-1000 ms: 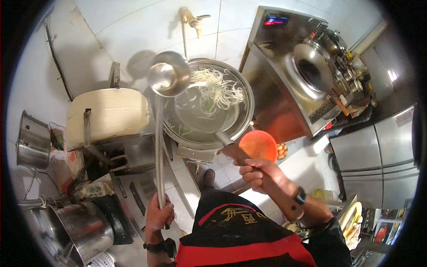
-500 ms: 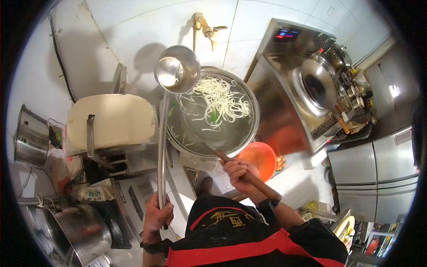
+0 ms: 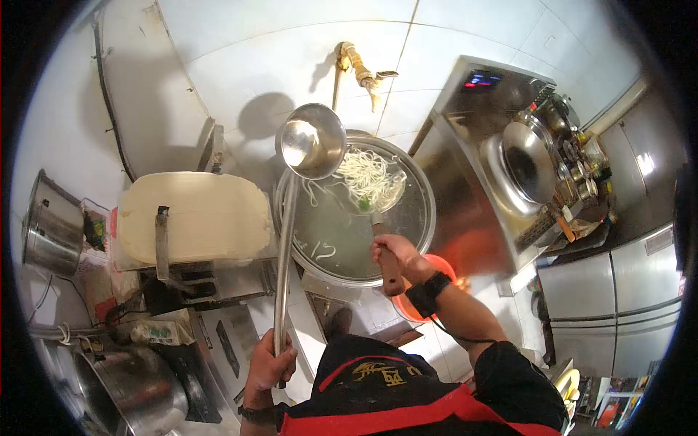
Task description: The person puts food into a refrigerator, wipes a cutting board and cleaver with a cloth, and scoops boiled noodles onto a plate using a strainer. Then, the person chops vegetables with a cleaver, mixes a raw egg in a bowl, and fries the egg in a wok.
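Note:
My left hand (image 3: 270, 362) is closed around the long metal handle of a ladle (image 3: 315, 145), whose shiny bowl hangs over the left rear of a big round pot (image 3: 427, 236). In my right hand (image 3: 400, 256) is the brown wooden handle of a strainer (image 3: 390, 275). A heap of white noodles (image 3: 369, 174) with a bit of green leaf lies gathered at the strainer's far end, which the noodles mostly hide. A few loose noodle strands (image 3: 325, 251) float in the cloudy water at the front left of the pot.
Left of the pot a large pale dough block (image 3: 193, 211) sits on a stand with a metal arm. A wall tap (image 3: 360, 73) is behind the pot. An orange basin (image 3: 442, 269) stands low at right, beyond it a stove with a wok (image 3: 529, 163). Steel pots (image 3: 138, 385) fill the lower left.
My right hand has moved forward with the strainer, and the spread noodles are now bunched on it. The ladle stays raised in my left hand. The whole view has shifted slightly.

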### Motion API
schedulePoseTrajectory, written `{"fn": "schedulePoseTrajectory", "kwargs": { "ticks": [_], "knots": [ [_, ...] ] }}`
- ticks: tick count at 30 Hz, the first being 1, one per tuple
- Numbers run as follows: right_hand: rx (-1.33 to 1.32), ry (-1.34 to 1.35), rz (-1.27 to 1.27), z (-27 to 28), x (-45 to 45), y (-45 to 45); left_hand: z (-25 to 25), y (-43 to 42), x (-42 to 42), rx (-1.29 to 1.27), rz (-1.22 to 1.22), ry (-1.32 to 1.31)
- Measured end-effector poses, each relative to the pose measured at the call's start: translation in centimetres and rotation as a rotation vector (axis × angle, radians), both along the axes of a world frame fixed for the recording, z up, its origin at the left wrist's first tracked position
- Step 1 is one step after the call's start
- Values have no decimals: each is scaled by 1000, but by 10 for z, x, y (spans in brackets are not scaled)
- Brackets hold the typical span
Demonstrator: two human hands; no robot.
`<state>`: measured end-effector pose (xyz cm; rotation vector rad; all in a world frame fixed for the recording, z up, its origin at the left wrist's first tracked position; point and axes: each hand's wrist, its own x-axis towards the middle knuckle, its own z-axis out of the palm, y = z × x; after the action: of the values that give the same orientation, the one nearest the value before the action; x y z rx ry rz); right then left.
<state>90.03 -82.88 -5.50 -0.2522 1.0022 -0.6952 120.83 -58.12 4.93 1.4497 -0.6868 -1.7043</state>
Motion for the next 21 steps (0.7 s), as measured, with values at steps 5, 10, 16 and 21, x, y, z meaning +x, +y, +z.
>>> {"fn": "schedulePoseTrajectory", "kwargs": {
  "ticks": [5,10,16,21],
  "knots": [
    [-30,136,129,4,26,6,-1,-4,5,-18,-5,-17],
    [-102,113,127,20,19,17,0,-10,10,-1,4,20],
    [-156,181,250,-10,3,11,5,-27,10,30,15,-48],
    [-52,139,195,-4,10,24,1,-33,9,-36,11,23]
  ]
}}
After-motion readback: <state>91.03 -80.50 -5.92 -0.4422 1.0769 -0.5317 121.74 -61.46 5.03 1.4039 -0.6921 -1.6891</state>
